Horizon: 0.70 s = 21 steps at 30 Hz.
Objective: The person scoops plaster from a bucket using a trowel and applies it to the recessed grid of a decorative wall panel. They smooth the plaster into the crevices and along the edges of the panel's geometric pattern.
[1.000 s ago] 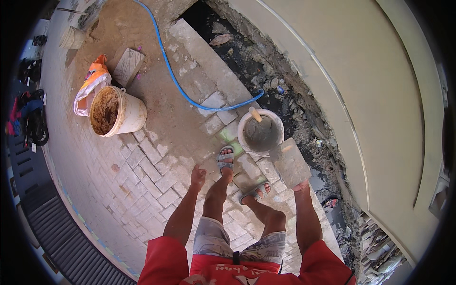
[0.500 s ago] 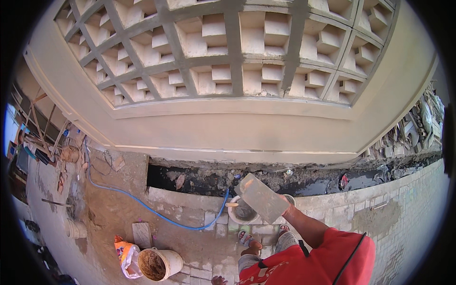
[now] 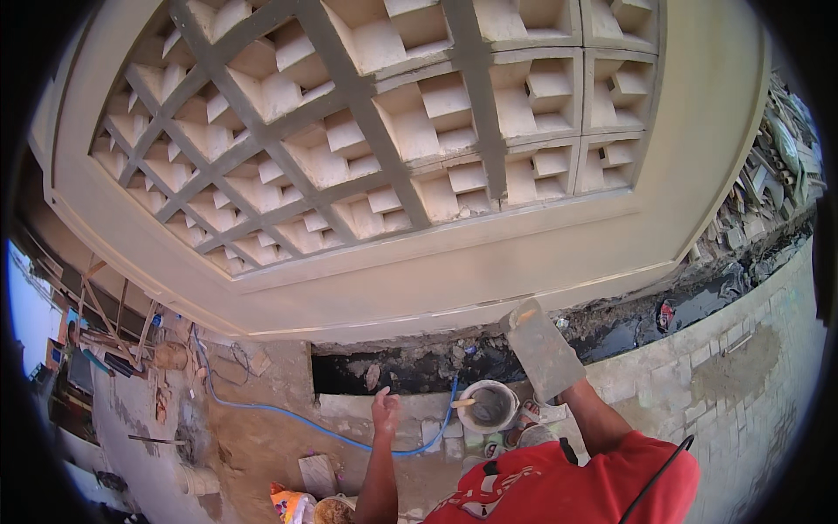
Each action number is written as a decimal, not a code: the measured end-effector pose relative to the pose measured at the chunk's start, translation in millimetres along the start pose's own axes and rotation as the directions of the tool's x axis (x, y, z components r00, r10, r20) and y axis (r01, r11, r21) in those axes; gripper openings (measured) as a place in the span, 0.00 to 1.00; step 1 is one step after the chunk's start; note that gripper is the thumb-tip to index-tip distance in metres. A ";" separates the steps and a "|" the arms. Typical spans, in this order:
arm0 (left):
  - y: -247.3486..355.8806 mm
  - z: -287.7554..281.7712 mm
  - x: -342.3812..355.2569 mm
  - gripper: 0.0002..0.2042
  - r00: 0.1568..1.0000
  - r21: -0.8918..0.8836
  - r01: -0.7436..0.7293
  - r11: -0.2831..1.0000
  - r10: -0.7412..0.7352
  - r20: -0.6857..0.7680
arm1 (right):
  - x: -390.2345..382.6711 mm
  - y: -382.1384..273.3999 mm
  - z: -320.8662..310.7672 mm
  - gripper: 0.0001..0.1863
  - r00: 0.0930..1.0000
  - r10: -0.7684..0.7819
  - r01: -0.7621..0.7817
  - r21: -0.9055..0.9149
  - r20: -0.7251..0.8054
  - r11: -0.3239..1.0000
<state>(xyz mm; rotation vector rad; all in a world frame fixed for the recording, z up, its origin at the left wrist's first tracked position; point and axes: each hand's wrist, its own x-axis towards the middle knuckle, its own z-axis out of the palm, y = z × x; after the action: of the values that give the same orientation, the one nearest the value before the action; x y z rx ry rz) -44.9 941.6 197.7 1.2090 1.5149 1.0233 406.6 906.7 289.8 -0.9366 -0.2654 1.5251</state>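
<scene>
My right hand (image 3: 567, 387), at lower right of centre, grips the near end of a grey, mortar-stained rectangular board (image 3: 541, 345), its fingers mostly hidden behind it. The board is tilted over the dark drainage ditch (image 3: 419, 371). My left hand (image 3: 384, 403) is raised near the ditch's edge with fingers apart, holding nothing. Between my hands and lower down sits a round bucket (image 3: 468, 419) of grey mortar with a wooden-handled tool (image 3: 463, 403) in it. Above stands a cream wall (image 3: 567, 244) with pale decorative vent blocks (image 3: 428, 122) set in grey mortar joints.
A blue hose (image 3: 332, 432) curves across the sandy paving. At the bottom lie an orange-and-white sack (image 3: 288, 502), a dirty bucket and a flat slab (image 3: 316, 474). A white bucket (image 3: 199, 480) stands left. Debris piles (image 3: 759, 175) line the right; timber clutter (image 3: 113, 323) fills the far left.
The view has swung up from the paving and my legs to the block wall. My left hand has risen toward the ditch; the board in my right hand has moved up with it.
</scene>
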 end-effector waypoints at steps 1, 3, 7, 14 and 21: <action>40.6 4.4 23.6 0.21 0.999 0.028 -0.048 0.998 0.049 -0.012 | -0.7 -5.1 6.8 0.14 0.999 -0.031 0.029 -0.085 -0.024 0.996; 117.7 20.3 66.4 0.20 0.980 0.104 -0.198 0.975 0.199 0.004 | 15.0 -8.2 6.6 0.13 0.997 -0.077 0.074 0.089 0.028 0.993; 283.3 40.8 106.4 0.20 0.871 0.350 -0.470 0.810 0.491 0.034 | 39.0 -28.1 17.7 0.14 0.988 -0.091 0.038 0.374 0.124 0.927; 477.7 71.2 157.0 0.29 0.314 0.573 -0.803 0.163 0.933 0.175 | 39.0 -45.1 21.9 0.17 0.963 -0.182 0.063 0.489 0.199 0.870; 605.5 117.4 255.7 0.35 -0.212 0.658 -0.648 -0.384 0.920 0.329 | 54.8 -35.8 74.6 0.25 0.887 -0.422 0.298 0.463 0.188 0.834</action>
<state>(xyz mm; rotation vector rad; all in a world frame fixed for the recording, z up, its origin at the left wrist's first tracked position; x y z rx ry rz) 178.4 1305.4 711.1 3.3428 0.7720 1.8396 386.9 990.4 339.4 -0.2927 -0.2841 1.2804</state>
